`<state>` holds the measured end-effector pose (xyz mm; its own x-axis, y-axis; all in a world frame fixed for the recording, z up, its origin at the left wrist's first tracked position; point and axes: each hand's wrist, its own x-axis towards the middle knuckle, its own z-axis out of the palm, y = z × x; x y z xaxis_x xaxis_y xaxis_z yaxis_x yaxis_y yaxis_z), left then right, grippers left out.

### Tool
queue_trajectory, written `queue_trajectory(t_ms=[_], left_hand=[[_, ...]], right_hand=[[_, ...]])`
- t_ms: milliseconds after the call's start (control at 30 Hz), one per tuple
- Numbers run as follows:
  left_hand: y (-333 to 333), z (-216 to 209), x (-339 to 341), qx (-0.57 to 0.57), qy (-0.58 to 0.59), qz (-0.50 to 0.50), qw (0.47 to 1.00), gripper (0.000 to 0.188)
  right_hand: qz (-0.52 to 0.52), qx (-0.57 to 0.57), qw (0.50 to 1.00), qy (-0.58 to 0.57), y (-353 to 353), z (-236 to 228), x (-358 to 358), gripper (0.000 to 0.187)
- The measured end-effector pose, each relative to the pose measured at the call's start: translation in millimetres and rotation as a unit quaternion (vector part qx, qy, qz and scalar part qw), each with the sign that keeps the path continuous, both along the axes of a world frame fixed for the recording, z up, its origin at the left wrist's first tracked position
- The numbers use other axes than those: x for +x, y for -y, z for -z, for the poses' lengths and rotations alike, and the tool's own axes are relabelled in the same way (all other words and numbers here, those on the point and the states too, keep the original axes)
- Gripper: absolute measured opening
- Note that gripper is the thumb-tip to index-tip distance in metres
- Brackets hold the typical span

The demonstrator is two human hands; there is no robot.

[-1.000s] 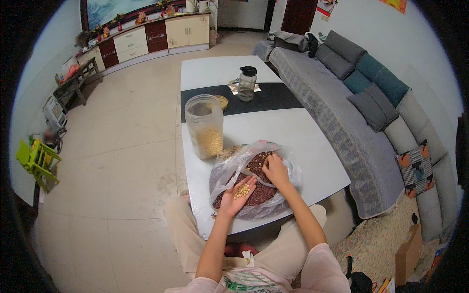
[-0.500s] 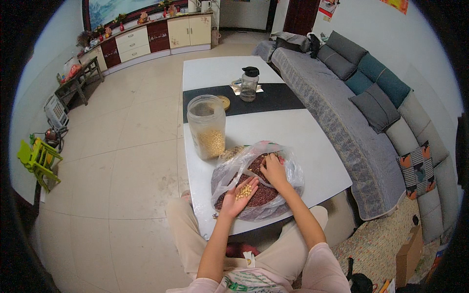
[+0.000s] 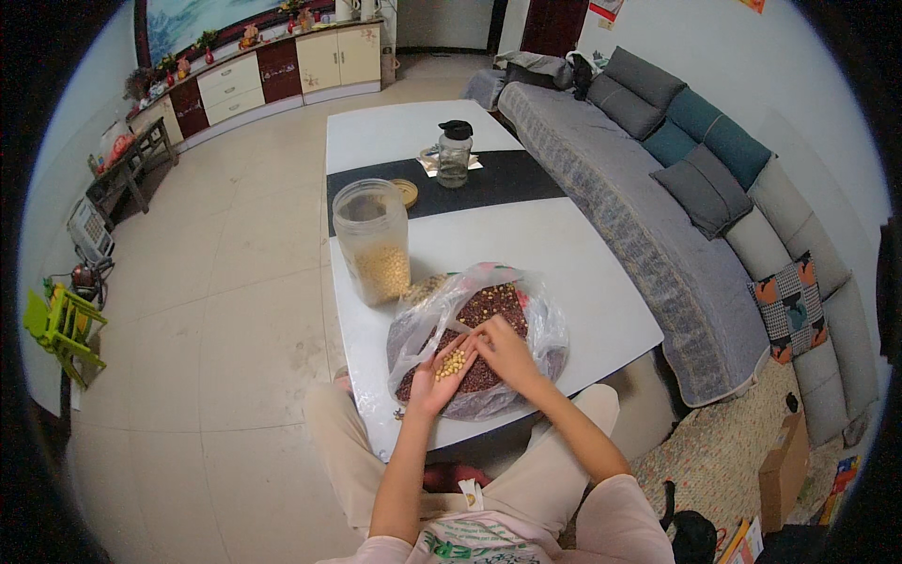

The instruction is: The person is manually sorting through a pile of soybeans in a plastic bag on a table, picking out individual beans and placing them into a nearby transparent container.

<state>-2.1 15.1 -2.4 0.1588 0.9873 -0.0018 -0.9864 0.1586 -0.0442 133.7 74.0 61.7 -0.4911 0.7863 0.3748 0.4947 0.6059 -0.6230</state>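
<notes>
My left hand is palm up, cradling a small heap of yellow soybeans. Beside its fingertips, my right hand has its fingers drawn together; whatever is between them is hidden. Both hands are over an open clear plastic bag full of dark red beans. Scattered yellow soybeans lie among the red ones on the bag's far side. Left of the bag stands a lidless clear plastic jar, partly filled with soybeans.
The white table has a black band across it. On the band stand a black-topped bottle and a golden lid. A grey sofa runs along the right, and a green chair is at far left.
My right hand has come out of the beans at the bag's far side, toward me and left, to my left hand's fingertips. The whole view has shifted slightly.
</notes>
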Motion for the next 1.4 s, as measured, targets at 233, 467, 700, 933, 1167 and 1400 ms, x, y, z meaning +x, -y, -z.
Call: queue_trajectory(t_ms=[233, 467, 700, 933, 1167, 1400], left_hand=[[1, 1, -1, 0.058, 0.062, 0.023, 0.996, 0.070], [2, -9, -1, -0.004, 0.037, 0.015, 0.999, 0.083], [1, -3, -1, 0.025, 0.058, 0.023, 0.998, 0.066], [0, -3, -1, 0.006, 0.044, 0.022, 0.999, 0.079], [0, -3, -1, 0.006, 0.050, 0.022, 0.998, 0.078], [0, -3, -2, 0.003, 0.043, 0.020, 0.999, 0.077]], right_hand=[[0.149, -0.023, 0.988, 0.015, -53, 5, 32, 0.013], [0.146, 0.025, 0.978, 0.144, -70, 22, 32, 0.015], [0.127, 0.019, 0.976, 0.176, -75, 28, 29, 0.019], [0.130, 0.008, 0.974, 0.183, -75, 26, 27, 0.020], [0.097, 0.045, 0.976, 0.192, -72, 20, 27, 0.021], [0.100, 0.055, 0.973, 0.201, -75, 25, 27, 0.021]])
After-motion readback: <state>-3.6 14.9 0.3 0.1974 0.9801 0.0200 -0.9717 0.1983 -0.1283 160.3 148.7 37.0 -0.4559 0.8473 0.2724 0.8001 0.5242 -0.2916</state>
